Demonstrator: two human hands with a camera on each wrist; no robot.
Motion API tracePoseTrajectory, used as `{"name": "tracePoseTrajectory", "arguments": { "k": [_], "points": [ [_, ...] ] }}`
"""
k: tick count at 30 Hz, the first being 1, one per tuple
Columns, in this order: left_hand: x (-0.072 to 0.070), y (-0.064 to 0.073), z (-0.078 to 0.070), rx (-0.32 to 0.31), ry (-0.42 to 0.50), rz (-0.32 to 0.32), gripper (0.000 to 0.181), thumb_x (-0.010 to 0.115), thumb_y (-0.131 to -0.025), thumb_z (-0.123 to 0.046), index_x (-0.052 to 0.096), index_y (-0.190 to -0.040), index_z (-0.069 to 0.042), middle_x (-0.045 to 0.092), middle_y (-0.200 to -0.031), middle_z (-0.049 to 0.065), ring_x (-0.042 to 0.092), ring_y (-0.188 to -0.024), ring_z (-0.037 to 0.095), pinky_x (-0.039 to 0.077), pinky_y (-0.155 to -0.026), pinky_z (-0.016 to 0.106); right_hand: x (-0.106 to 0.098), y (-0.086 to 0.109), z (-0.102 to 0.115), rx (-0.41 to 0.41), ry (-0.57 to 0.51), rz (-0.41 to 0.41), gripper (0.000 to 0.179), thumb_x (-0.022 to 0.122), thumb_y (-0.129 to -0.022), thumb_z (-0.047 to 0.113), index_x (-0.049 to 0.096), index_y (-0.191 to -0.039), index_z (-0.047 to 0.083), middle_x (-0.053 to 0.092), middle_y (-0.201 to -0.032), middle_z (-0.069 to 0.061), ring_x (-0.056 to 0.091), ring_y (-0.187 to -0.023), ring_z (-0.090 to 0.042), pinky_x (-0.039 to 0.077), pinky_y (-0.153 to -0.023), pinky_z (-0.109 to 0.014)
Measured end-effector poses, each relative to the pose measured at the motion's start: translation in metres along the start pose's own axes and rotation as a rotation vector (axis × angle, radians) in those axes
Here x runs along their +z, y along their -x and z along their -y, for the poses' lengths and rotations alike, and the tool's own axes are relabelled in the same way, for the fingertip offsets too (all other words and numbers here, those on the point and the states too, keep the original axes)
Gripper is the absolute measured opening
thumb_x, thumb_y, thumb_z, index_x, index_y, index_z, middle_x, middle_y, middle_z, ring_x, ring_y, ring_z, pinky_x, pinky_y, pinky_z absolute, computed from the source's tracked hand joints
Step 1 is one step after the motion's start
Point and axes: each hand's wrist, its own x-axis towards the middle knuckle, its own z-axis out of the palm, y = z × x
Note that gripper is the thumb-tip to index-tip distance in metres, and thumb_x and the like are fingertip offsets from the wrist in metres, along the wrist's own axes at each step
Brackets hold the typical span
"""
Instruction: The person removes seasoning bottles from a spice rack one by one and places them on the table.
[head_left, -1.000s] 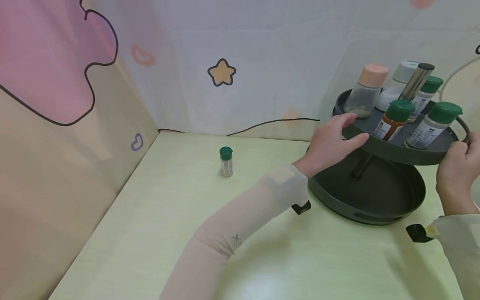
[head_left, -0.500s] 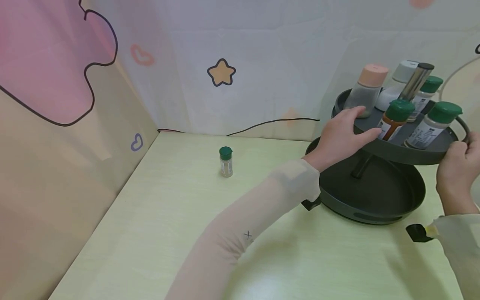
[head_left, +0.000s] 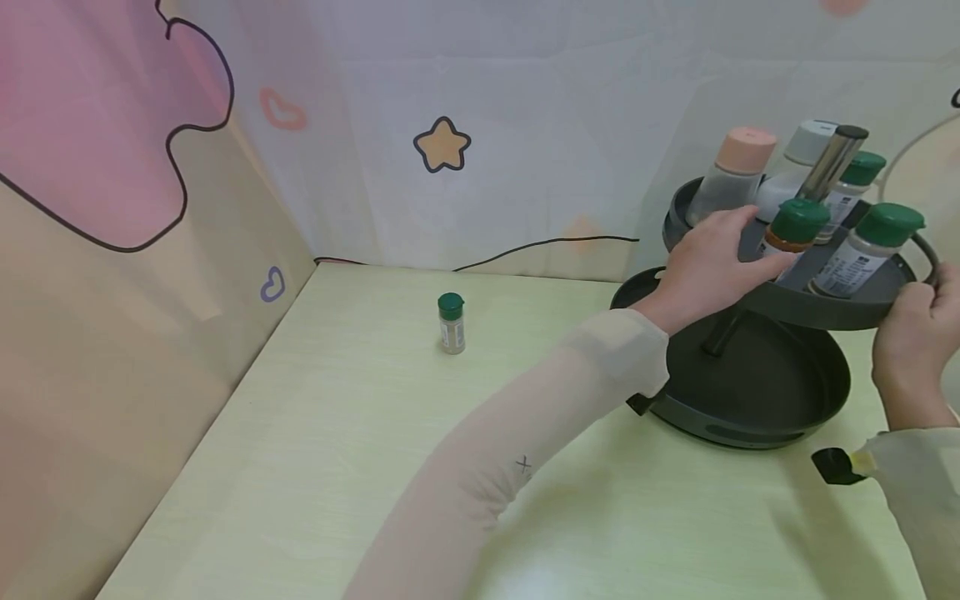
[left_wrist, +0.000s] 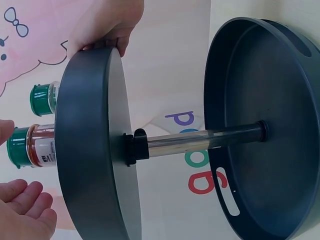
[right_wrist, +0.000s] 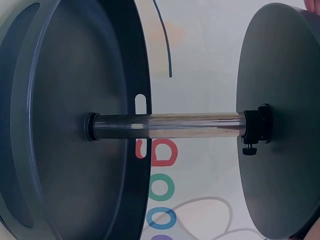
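In the head view my left hand (head_left: 708, 271) reaches over the upper tray (head_left: 825, 312) of a dark two-tier turntable rack, thumb and fingers spread beside a green-capped spice jar (head_left: 801, 221) with reddish-brown contents. The left wrist view shows a gap between that spice jar (left_wrist: 42, 146) and the fingers (left_wrist: 25, 212). My right hand (head_left: 915, 346) grips the upper tray's right rim, its fingers curled over the edge. Also on this tier stand a pink-capped bottle (head_left: 731, 179), a white bottle (head_left: 802, 158), a metal-topped cylinder (head_left: 832, 162) and more green-capped jars (head_left: 851, 258).
Below, the lower tray (head_left: 772, 392) sits on the pale green table (head_left: 337, 433), joined to the upper one by a central metal post (right_wrist: 195, 125). A single green-capped spice jar (head_left: 452, 327) stands on the table to the left. A printed cloth wall (head_left: 525, 150) rises behind.
My left hand has moved rightward over the upper tray, closer to the reddish-brown spice jar. The right hand keeps its grip on the rim, and the rack stays put.
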Motion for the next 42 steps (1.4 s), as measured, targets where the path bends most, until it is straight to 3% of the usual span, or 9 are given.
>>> {"name": "tracePoseTrajectory", "arguments": {
  "k": [6, 11, 15, 32, 42],
  "points": [
    [0.003, -0.005, -0.006, 0.034, -0.025, 0.001, 0.046, 0.057, -0.08, -0.047, 0.045, -0.12, -0.028, 0.049, -0.109, -0.019, 0.047, -0.094, -0.006, 0.037, -0.073, 0.009, 0.0, -0.001, 0.0, 0.0, -0.001, -0.003, 0.026, 0.023, -0.092, 0.013, 0.035, -0.076, 0.029, 0.029, -0.069, 0.008, 0.027, -0.058, -0.003, 0.022, -0.055, -0.016],
    [0.008, -0.007, -0.008, 0.036, -0.032, 0.015, 0.042, 0.057, -0.08, -0.046, 0.047, -0.118, -0.029, 0.049, -0.096, -0.018, 0.044, -0.078, -0.003, 0.034, -0.061, 0.011, 0.0, -0.002, 0.0, -0.002, -0.018, -0.021, 0.028, 0.025, -0.091, 0.011, 0.035, -0.071, 0.028, 0.029, -0.069, 0.009, 0.027, -0.06, -0.002, 0.021, -0.057, -0.016],
    [0.01, -0.009, -0.008, 0.033, -0.054, 0.015, 0.049, 0.056, -0.081, -0.047, 0.043, -0.125, -0.029, 0.05, -0.101, -0.018, 0.044, -0.083, -0.005, 0.034, -0.065, 0.01, 0.001, -0.002, 0.0, -0.008, -0.025, -0.032, 0.029, 0.026, -0.09, 0.01, 0.035, -0.07, 0.028, 0.029, -0.07, 0.009, 0.028, -0.062, -0.001, 0.022, -0.058, -0.016],
    [0.018, -0.013, -0.016, -0.026, -0.154, 0.005, 0.049, 0.055, -0.08, -0.049, 0.041, -0.124, -0.032, 0.053, -0.101, -0.022, 0.051, -0.087, -0.009, 0.039, -0.069, 0.008, 0.0, -0.002, 0.0, -0.01, -0.022, -0.035, 0.03, 0.026, -0.09, 0.009, 0.034, -0.068, 0.027, 0.028, -0.068, 0.008, 0.026, -0.061, -0.002, 0.02, -0.057, -0.017],
    [0.022, -0.013, -0.019, -0.062, -0.223, -0.055, 0.035, 0.056, -0.08, -0.048, 0.047, -0.111, -0.034, 0.055, -0.1, -0.025, 0.053, -0.085, -0.01, 0.041, -0.067, 0.009, -0.001, -0.001, 0.0, -0.017, -0.013, -0.032, 0.03, 0.026, -0.09, 0.009, 0.034, -0.068, 0.028, 0.028, -0.069, 0.009, 0.027, -0.062, -0.001, 0.02, -0.057, -0.017]
  ]
}}
